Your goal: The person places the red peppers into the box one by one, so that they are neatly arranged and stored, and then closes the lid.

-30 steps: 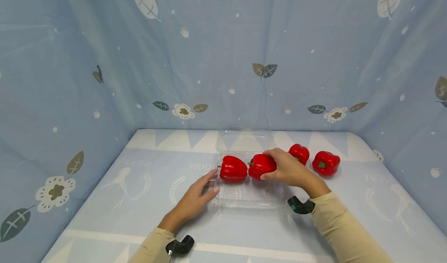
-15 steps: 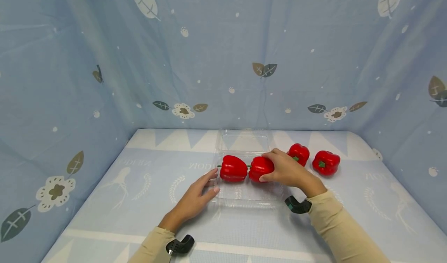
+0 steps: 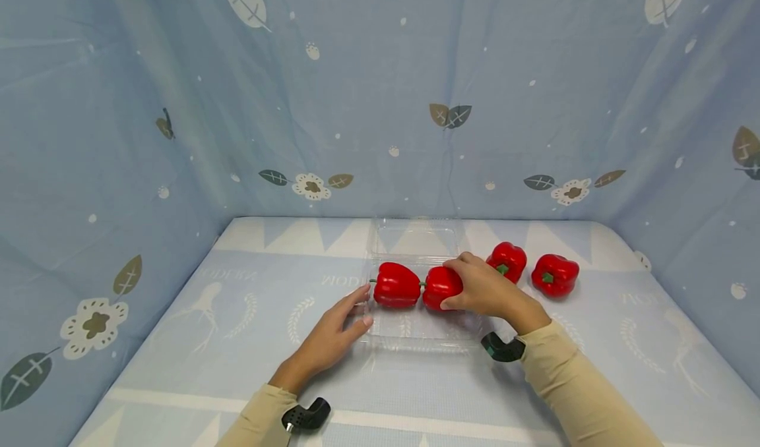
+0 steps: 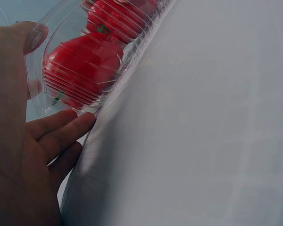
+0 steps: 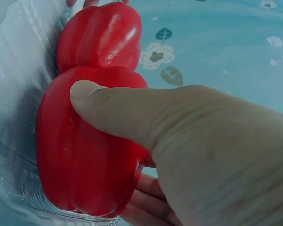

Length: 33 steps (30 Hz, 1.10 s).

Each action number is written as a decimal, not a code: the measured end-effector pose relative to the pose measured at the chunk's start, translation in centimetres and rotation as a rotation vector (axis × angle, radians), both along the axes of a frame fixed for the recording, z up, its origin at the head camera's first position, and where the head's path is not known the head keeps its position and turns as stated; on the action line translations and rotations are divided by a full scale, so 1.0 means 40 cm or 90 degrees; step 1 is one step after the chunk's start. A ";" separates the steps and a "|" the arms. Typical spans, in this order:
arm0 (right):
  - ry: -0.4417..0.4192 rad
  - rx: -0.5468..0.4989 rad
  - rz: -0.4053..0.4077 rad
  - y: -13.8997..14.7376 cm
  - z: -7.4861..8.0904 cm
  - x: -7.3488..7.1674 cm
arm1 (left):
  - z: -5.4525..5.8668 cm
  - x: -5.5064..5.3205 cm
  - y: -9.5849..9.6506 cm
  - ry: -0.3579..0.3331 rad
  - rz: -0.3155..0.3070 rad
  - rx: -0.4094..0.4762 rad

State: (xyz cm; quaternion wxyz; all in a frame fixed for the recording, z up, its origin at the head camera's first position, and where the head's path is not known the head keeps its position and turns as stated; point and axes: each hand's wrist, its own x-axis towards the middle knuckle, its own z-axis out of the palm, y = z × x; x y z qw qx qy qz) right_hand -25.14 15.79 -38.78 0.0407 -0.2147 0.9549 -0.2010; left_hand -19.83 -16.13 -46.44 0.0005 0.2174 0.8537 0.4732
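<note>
Two red bell peppers lie side by side in a clear plastic clamshell box (image 3: 410,331) in the middle of the table. My right hand (image 3: 489,289) grips the right bell pepper (image 3: 439,287), its thumb lying across the pepper's side in the right wrist view. That pepper's green stem points toward the left bell pepper (image 3: 396,286), and the two sit end to end. At the box's left side rests my left hand (image 3: 332,331), fingers spread and fairly straight. In the left wrist view, its fingertips (image 4: 87,120) touch the clear wall.
Two more red bell peppers, one (image 3: 507,261) partly behind the right hand and another (image 3: 555,276) farther right, lie on the patterned cloth. The box's open lid (image 3: 415,239) extends toward the back. A blue curtain (image 3: 380,91) encloses the table's back and sides.
My right hand has shifted slightly left, and the gripped pepper has come down level beside the left one, its stem now reaching it. My left hand has stayed put.
</note>
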 end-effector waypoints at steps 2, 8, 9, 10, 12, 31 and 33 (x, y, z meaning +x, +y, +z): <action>0.001 0.000 0.002 -0.001 -0.001 -0.001 | 0.000 0.000 0.001 -0.001 0.000 0.001; -0.006 0.000 -0.008 -0.004 0.000 0.002 | -0.001 0.000 0.000 0.001 0.001 0.001; -0.006 0.000 -0.010 -0.004 0.001 0.003 | -0.001 0.000 0.000 0.003 0.001 0.000; -0.007 0.000 -0.012 -0.004 0.001 0.003 | -0.001 -0.001 0.000 0.004 0.002 -0.001; -0.006 0.000 -0.013 -0.004 0.000 0.004 | -0.002 -0.001 0.000 0.005 0.002 0.000; -0.028 -0.048 -0.007 0.011 -0.003 0.003 | -0.003 0.000 0.003 0.003 0.005 0.002; -0.031 -0.062 -0.002 0.017 -0.003 0.003 | -0.003 0.000 0.004 0.005 0.007 0.005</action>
